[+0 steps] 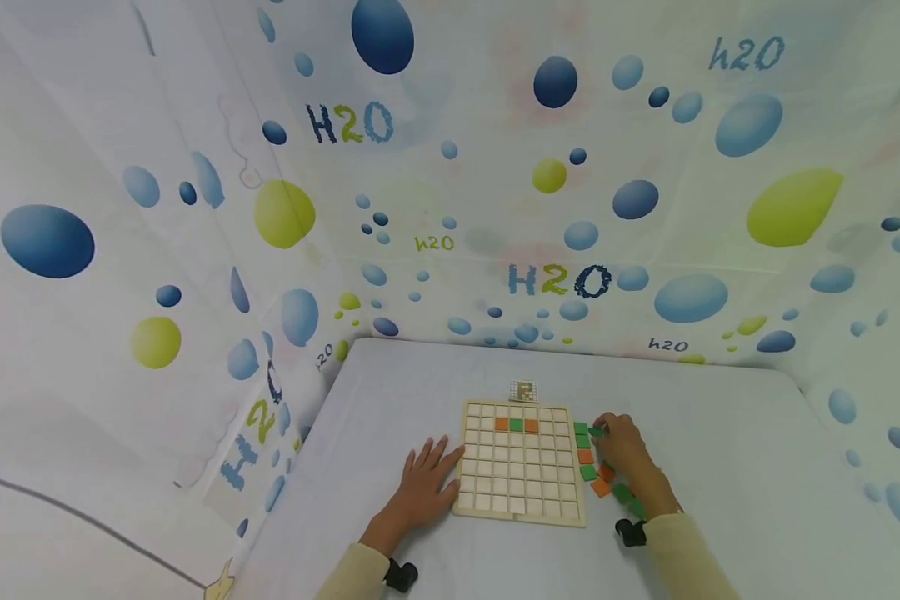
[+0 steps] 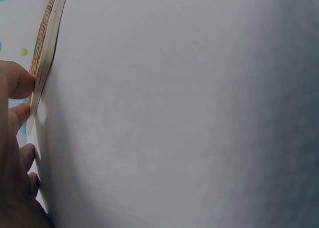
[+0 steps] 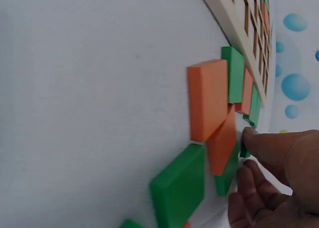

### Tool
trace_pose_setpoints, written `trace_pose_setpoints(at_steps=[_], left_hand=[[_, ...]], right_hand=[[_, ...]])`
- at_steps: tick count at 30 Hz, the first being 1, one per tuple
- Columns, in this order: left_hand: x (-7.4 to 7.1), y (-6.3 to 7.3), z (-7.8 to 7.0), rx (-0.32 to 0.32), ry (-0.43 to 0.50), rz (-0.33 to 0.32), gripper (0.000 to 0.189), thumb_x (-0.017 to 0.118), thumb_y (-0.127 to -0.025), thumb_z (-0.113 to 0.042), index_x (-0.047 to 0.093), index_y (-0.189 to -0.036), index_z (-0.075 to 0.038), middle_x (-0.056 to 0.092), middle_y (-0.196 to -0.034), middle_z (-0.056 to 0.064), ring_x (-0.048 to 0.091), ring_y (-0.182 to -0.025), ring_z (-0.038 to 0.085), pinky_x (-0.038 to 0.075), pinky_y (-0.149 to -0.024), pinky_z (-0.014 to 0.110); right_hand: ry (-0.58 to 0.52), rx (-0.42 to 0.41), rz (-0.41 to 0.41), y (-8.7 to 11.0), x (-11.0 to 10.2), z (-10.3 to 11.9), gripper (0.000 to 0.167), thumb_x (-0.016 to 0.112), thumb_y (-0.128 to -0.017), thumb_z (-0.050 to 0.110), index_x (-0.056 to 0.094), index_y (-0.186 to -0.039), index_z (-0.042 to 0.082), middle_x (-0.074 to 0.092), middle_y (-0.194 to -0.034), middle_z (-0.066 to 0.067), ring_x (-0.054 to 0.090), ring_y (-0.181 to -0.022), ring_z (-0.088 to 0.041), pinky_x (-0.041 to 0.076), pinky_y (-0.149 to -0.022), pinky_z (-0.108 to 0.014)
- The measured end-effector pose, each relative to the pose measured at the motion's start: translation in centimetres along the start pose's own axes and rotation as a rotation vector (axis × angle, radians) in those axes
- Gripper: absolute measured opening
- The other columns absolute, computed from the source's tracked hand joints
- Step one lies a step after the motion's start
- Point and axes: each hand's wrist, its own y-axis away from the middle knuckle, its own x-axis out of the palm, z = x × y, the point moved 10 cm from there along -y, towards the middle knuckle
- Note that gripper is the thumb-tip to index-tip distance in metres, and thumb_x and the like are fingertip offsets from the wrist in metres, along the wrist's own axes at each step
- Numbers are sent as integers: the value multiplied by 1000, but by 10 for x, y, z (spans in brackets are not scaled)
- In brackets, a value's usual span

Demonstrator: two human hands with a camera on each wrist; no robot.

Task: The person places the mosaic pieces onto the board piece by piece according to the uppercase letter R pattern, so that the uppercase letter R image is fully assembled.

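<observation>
A square wooden grid board [image 1: 520, 515] lies on the table. Near its far edge, an orange tile [image 1: 502, 424], a green tile [image 1: 516, 425] and another orange tile [image 1: 531, 426] sit side by side in cells. My left hand [image 1: 426, 487] rests with fingers spread at the board's left edge; in the left wrist view, the thumb [image 2: 21, 81] touches the board's side [image 2: 47, 53]. Right of the board, my right hand [image 1: 624, 446] pinches a green tile [image 3: 244, 151] between thumb and fingers, over the far end of the loose tiles.
Several loose green and orange tiles lie along the board's right side, such as a green one [image 3: 182, 188] and an orange one [image 3: 212, 98]. Behind the board is a small pattern card [image 1: 523, 391]. A cloth printed with bubbles [image 1: 480, 167] hangs around the white table [image 1: 727, 458].
</observation>
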Motion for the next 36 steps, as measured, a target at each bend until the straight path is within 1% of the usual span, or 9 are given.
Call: trace_pose_setpoints(at_steps=[4,9,13,17,20,22,28,33,36], left_hand=[[-1,0,-1,4,2,-5,57,51,-105,-32,47,-160,-19,35,-170,17,24,-159,46,17,-121,74],[0,0,-1,22,16,-30,56,51,-105,-32,47,-160,-19,35,-169,19,25,-158,48,16,-120,75],[-1,1,-2,34,27,-38,56,52,-106,-31,47,-160,-18,36,-169,20,25,-157,49,16,-119,76],[-2,0,-3,23,20,-20,56,51,-105,-31,48,-159,-17,35,-169,19,25,-158,48,16,-120,75],[-2,0,-2,20,17,-19,57,51,-105,-31,47,-160,-17,35,-169,20,24,-158,49,16,-120,75],[-2,0,-2,30,24,-32,56,51,-106,-31,47,-160,-17,36,-168,21,25,-157,51,16,-119,76],[-2,1,-2,45,30,-58,56,51,-106,-33,47,-160,-19,37,-168,21,26,-156,51,16,-119,77],[-2,1,-3,38,27,-46,55,53,-105,-29,49,-158,-16,37,-168,22,26,-156,51,17,-118,77],[0,1,-1,16,8,-22,56,51,-105,-30,48,-159,-17,35,-169,19,24,-158,48,17,-121,74]], right_hand=[[-46,-25,-44,2,-2,-1,22,63,-102,6,65,-118,-8,62,-106,-26,62,-91,-33,53,-82,-52],[-96,65,-119,6,-12,-14,29,52,-105,10,68,-117,-11,68,-108,-26,63,-94,-34,53,-86,-53],[-98,96,-157,8,-23,-21,29,55,-100,7,67,-116,-14,66,-108,-31,63,-98,-41,53,-86,-56],[-75,67,-71,5,-21,-22,32,63,-96,5,64,-123,-12,60,-115,-33,61,-106,-46,52,-93,-60],[-51,37,8,1,-14,-24,31,66,-97,5,63,-125,-9,60,-117,-31,61,-108,-44,51,-95,-61],[-39,29,28,0,-11,-27,29,67,-99,7,63,-124,-7,61,-116,-29,62,-107,-42,52,-94,-60],[-43,53,21,2,-9,-30,34,72,-99,15,61,-123,-7,59,-114,-27,60,-102,-38,52,-91,-56],[-55,5,10,7,-9,-25,31,69,-99,7,61,-124,-10,57,-116,-29,60,-102,-38,51,-93,-57],[-47,5,-13,8,-8,-26,30,67,-100,6,62,-125,-10,59,-117,-28,62,-105,-39,52,-94,-57]])
